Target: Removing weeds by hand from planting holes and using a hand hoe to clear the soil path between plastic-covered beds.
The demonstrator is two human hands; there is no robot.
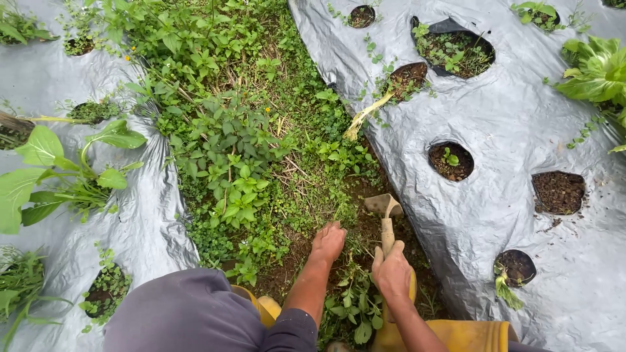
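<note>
Weedy furrow of green low plants [241,150] runs between two silver plastic mulch sheets [508,130] with round planting holes. Left hand [328,241] lies knuckles-up in the weeds, fingers curled into them; what it grasps is hidden. Right hand [392,272] is wrapped around the small wooden-handled hoe [386,218], blade on bare soil beside the right sheet's edge.

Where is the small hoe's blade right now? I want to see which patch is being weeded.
In the head view, the hoe blade sits in the weedy furrow, just above the right hand, beside the silver mulch sheet.
</note>
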